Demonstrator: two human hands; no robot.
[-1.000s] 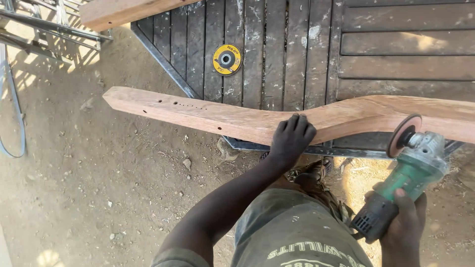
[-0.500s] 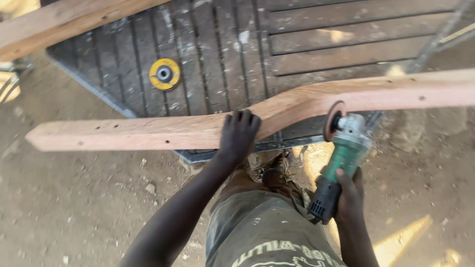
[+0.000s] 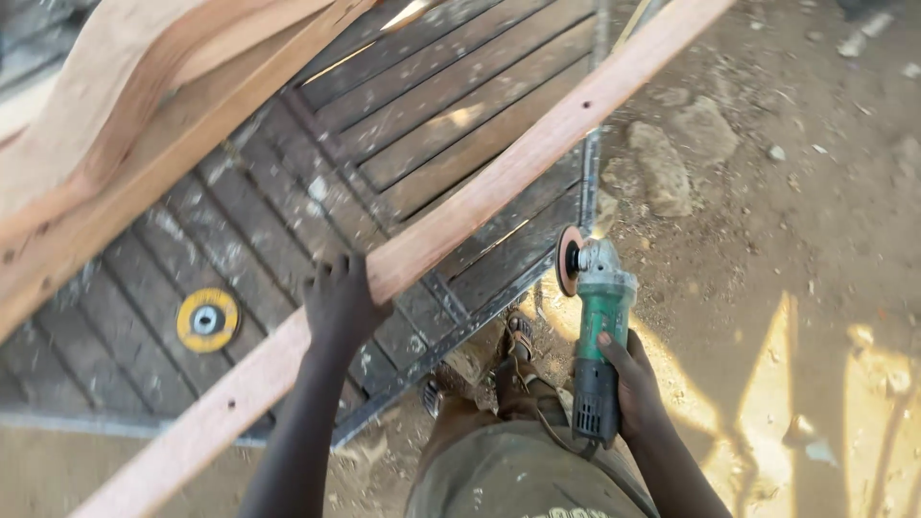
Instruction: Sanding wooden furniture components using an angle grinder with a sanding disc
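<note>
- The long reddish-brown curved wooden plank (image 3: 460, 216) runs from 7 o'clock up to 1 o'clock over the dark slatted wooden panel (image 3: 384, 144), only the left hand (image 3: 341, 302) wrapped round its edge, so it could easily pivot or slide.
- Right hand (image 3: 628, 384) is closed around the green angle grinder (image 3: 600, 317), disc (image 3: 568, 259) bare at 12 o'clock, just beside the plank. I'd guess kickback if it catches.
- The sandalled foot (image 3: 518, 336) sits right under the disc.
- Yellow spare disc (image 3: 206, 319) at 9 o'clock, well apart.

Mostly shade, warm sun patches lower right, slight blur at edges
</note>
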